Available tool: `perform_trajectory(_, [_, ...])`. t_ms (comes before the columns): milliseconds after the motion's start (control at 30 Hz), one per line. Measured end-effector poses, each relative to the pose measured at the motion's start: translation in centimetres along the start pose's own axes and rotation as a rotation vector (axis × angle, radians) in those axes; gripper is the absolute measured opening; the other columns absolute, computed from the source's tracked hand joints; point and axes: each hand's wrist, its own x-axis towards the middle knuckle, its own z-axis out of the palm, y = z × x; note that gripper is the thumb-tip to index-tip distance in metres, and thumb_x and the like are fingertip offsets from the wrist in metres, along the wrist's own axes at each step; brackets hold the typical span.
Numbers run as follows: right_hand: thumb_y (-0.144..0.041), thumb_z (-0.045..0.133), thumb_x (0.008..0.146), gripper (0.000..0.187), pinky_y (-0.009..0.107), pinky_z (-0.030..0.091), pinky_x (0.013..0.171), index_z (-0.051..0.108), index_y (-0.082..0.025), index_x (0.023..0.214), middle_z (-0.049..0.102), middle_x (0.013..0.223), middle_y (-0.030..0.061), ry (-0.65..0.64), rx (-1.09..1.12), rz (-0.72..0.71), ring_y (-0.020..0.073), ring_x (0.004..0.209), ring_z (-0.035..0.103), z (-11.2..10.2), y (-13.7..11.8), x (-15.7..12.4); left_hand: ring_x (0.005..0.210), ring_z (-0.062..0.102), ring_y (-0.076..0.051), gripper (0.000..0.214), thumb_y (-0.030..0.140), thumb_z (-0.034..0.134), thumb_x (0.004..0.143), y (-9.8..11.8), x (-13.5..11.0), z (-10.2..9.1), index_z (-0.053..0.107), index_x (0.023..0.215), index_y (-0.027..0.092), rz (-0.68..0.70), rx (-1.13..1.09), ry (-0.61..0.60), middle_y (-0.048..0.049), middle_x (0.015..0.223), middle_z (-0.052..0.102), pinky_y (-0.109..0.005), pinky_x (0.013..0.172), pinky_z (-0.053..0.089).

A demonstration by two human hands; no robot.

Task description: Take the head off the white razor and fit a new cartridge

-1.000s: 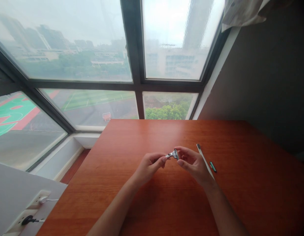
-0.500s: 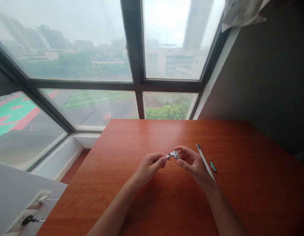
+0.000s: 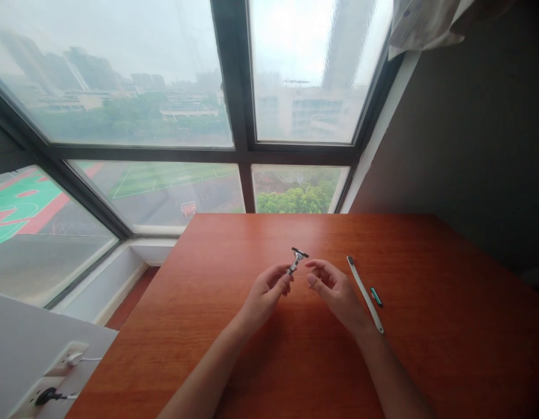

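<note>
My left hand [image 3: 269, 288] pinches the lower end of a small silver razor head piece [image 3: 295, 259] and holds it upright above the reddish-brown table [image 3: 234, 349]. My right hand [image 3: 333, 288] hovers just right of it, fingers loosely curled and apart, holding nothing. A long white razor handle [image 3: 364, 294] lies on the table right of my right hand. Beside the handle lies a small green and black blade cartridge [image 3: 376, 297].
A large window with dark frames [image 3: 241, 151] rises behind the table's far edge. A dark wall [image 3: 470, 145] borders the right side. At lower left a white surface holds a power strip [image 3: 46, 387] with plugs and cables.
My right hand has let go of the silver piece and drawn slightly away. My left hand has turned the piece from lying sideways to standing upright.
</note>
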Motion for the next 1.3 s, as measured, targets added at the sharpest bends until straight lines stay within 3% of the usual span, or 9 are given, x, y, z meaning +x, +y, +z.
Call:
perform_trajectory(133, [-0.041,0.058,0.085,0.026,0.026,0.045,0.061,0.065,-0.016,0.091,0.066,0.086,0.0060,0.044,-0.133,-0.019,0.0169,0.072,0.059,0.8,0.4,0.1,0.076,0.059,-0.016,0.033,0.036,0.065,0.080,-0.5,0.2,0.5,0.064,0.104,0.013,-0.038,-0.046,0.006,-0.0074,0.087,0.065,-0.027,0.072,0.047])
perform_trajectory(300, [-0.036,0.058,0.085,0.021,0.025,0.044,0.056,0.068,-0.017,0.087,0.069,0.079,0.0039,0.045,-0.227,-0.078,0.0155,0.065,0.059,1.5,0.4,0.1,0.094,0.062,-0.024,0.034,0.037,0.069,0.078,-0.8,0.3,0.8,0.069,0.101,0.012,-0.027,-0.081,-0.013,-0.0118,0.099,0.070,-0.035,0.087,0.047])
perform_trajectory(600, [-0.034,0.057,0.085,0.020,0.026,0.046,0.057,0.069,-0.018,0.085,0.071,0.078,0.0046,0.070,-0.296,-0.092,0.0163,0.064,0.059,1.6,0.6,0.1,0.085,0.066,-0.023,0.040,0.036,0.074,0.073,-1.8,0.2,0.6,0.067,0.103,0.012,-0.110,-0.180,0.001,-0.0114,0.095,0.070,-0.037,0.077,0.054])
perform_trajectory(833, [-0.033,0.056,0.086,0.019,0.026,0.046,0.056,0.068,-0.018,0.084,0.070,0.078,0.0045,0.086,-0.340,-0.125,0.0161,0.062,0.059,1.6,0.6,0.1,0.084,0.064,-0.023,0.041,0.036,0.075,0.071,-1.9,0.3,0.8,0.069,0.103,0.013,-0.085,-0.083,0.043,-0.0107,0.090,0.070,-0.034,0.074,0.055])
perform_trajectory(1300, [-0.026,0.056,0.084,0.014,0.026,0.043,0.058,0.067,-0.020,0.089,0.068,0.077,0.0045,0.093,-0.577,-0.214,0.0170,0.064,0.058,1.7,0.6,0.1,0.090,0.065,-0.022,0.036,0.030,0.068,0.077,-1.8,0.0,1.3,0.066,0.110,0.015,-0.022,0.070,0.012,-0.0109,0.098,0.068,-0.032,0.076,0.054])
